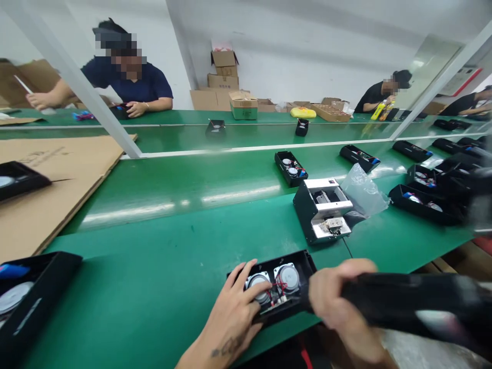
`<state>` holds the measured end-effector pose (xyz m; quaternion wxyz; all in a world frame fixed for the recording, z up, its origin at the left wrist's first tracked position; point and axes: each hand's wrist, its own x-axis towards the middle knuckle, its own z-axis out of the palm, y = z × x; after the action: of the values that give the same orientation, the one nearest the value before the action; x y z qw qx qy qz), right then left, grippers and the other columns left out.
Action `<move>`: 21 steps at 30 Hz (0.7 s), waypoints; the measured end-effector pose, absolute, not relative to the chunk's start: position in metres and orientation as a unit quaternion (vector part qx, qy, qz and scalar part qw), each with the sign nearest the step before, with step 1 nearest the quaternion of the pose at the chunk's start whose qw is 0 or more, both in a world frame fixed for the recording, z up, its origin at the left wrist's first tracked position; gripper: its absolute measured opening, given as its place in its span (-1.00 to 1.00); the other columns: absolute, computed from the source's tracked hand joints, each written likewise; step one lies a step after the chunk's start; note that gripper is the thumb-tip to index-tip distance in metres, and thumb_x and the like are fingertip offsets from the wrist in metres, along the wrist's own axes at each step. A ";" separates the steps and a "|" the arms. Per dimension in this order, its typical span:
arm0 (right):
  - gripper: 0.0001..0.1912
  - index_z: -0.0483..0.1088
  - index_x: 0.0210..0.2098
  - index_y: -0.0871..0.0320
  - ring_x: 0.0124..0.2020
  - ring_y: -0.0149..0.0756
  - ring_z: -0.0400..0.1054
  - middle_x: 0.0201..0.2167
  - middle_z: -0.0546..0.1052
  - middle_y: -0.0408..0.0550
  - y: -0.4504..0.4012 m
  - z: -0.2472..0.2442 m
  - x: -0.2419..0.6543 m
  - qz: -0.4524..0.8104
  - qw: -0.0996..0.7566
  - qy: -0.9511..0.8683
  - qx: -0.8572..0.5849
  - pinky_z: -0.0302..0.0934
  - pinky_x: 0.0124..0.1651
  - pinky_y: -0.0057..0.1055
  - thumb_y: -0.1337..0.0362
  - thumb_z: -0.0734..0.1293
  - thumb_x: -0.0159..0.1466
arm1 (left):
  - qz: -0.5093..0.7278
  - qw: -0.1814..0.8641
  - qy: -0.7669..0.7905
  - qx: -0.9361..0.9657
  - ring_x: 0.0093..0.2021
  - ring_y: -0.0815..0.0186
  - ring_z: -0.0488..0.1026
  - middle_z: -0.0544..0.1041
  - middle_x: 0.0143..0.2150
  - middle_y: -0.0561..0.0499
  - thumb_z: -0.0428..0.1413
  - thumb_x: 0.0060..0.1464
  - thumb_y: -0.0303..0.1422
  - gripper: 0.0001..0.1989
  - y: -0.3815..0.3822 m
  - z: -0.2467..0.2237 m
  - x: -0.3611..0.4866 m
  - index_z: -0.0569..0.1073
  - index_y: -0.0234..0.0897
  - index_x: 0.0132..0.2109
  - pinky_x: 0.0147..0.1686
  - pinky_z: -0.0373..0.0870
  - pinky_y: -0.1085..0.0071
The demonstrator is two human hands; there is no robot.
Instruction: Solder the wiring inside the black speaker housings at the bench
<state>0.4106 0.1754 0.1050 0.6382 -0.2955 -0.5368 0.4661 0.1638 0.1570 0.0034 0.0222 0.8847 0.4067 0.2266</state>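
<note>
A black speaker box (286, 313) lies open side up on the green bench, with two round silver speakers (288, 278), red wires and small connectors inside. My left hand (240, 297) grips its left end, fingers reaching over the rim and onto the left speaker. At the box's right end, my right hand (342, 297) is closed around a long black object (407, 302) that runs off to the right. Motion blurs this object, so its exact kind is unclear. Whether its near end touches the box is hidden by my fingers.
A black-and-silver device (325, 210) and a clear plastic bag (363, 192) are beyond my hands. Several more speaker boxes (418, 202) crowd the right; another box (38, 302) lies left, near flat cardboard (77, 169). People (130, 87) work across the bench behind white posts (88, 87).
</note>
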 end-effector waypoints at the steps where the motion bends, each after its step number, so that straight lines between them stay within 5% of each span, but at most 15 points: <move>1: -0.70 0.38 0.12 -0.15 -0.68 -0.36 0.17 -0.62 0.33 -0.36 0.180 0.112 0.423 0.456 0.683 -0.494 -0.285 0.23 -0.53 -0.40 0.21 0.43 0.44 | 0.231 0.026 0.407 0.884 0.55 -0.12 0.12 0.62 0.21 0.15 0.47 0.07 -0.06 -0.70 0.153 0.010 0.157 0.61 -0.13 -0.32 0.58 -0.14 -0.02; 4: -0.63 0.41 0.10 -0.01 -0.68 -0.43 0.11 -0.62 0.32 -0.38 0.200 0.118 0.456 0.363 0.760 -0.409 -0.352 0.20 -0.52 -0.42 0.33 0.49 0.35 | 0.280 0.031 0.416 0.864 0.53 0.00 0.21 0.66 0.14 0.09 0.35 0.29 -0.15 -0.76 0.141 0.035 0.147 0.57 -0.16 -0.27 0.60 -0.13 0.03; 7: -0.60 0.45 0.04 0.05 -0.65 -0.40 0.22 -0.61 0.40 -0.35 0.217 0.098 0.474 0.325 0.733 -0.401 -0.442 0.24 -0.50 -0.39 0.31 0.57 0.27 | 0.313 0.013 0.409 0.857 0.37 0.13 0.42 0.69 -0.02 0.07 0.21 0.43 -0.22 -0.86 0.138 0.059 0.157 0.57 -0.17 -0.10 0.55 0.03 0.13; 11: -0.59 0.44 0.06 0.07 -0.64 -0.37 0.27 -0.60 0.43 -0.33 0.227 0.056 0.475 0.353 0.676 -0.435 -0.478 0.26 -0.49 -0.36 0.23 0.58 0.30 | 0.246 -0.031 0.393 0.885 -0.05 0.20 0.58 0.69 -0.14 0.09 0.11 0.46 -0.01 -0.64 0.146 0.062 0.188 0.54 -0.21 0.03 0.26 0.37 0.22; 14: -0.64 0.46 0.03 0.08 -0.65 -0.35 0.29 -0.59 0.44 -0.31 0.228 0.040 0.472 0.364 0.649 -0.467 -0.478 0.28 -0.53 -0.36 0.19 0.57 0.32 | 0.209 -0.067 0.421 0.880 -0.19 0.16 0.54 0.65 -0.25 0.07 0.07 0.45 0.06 -0.57 0.150 0.045 0.206 0.54 -0.21 0.02 0.05 0.44 0.14; 21: -0.66 0.43 0.06 0.02 -0.67 -0.39 0.28 -0.54 0.45 -0.33 0.230 0.038 0.468 0.381 0.624 -0.502 -0.462 0.28 -0.56 -0.40 0.26 0.54 0.36 | 0.233 -0.109 0.418 0.871 -0.25 0.25 0.51 0.57 -0.38 0.13 -0.25 0.61 -0.36 -0.55 0.148 0.034 0.211 0.54 -0.23 -0.05 0.00 0.34 0.20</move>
<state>0.4679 0.2301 0.0382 0.6236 -0.4621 -0.5022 0.3813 0.2114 0.1479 0.0343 -0.1092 0.8710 0.4183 0.2333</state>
